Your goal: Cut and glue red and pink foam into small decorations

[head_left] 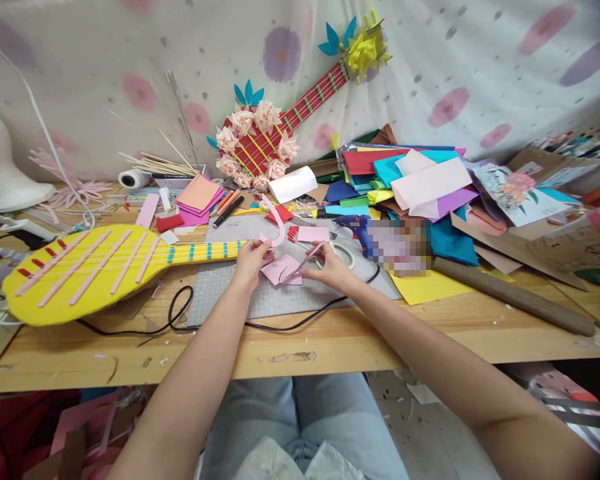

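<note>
My left hand [253, 257] is pinched on a curved pink foam strip [276, 223] that arcs up above the grey cutting mat [240, 293]. My right hand [330, 265] is closed on a thin pink strip [305, 262] that slants over a flat pink foam piece [280, 270] lying between both hands. The neck of a yellow foam guitar [90, 267] ends just left of my left hand. A roll of tape [344, 252] sits behind my right hand.
A red guitar with paper flowers [275, 137] leans on the cloth backdrop. Stacks of coloured foam sheets [405, 177] fill the right. A blue glue gun [363, 230] and its black cord [180, 313] lie on the wooden table [330, 340]. Markers and pink squares [200, 197] lie behind.
</note>
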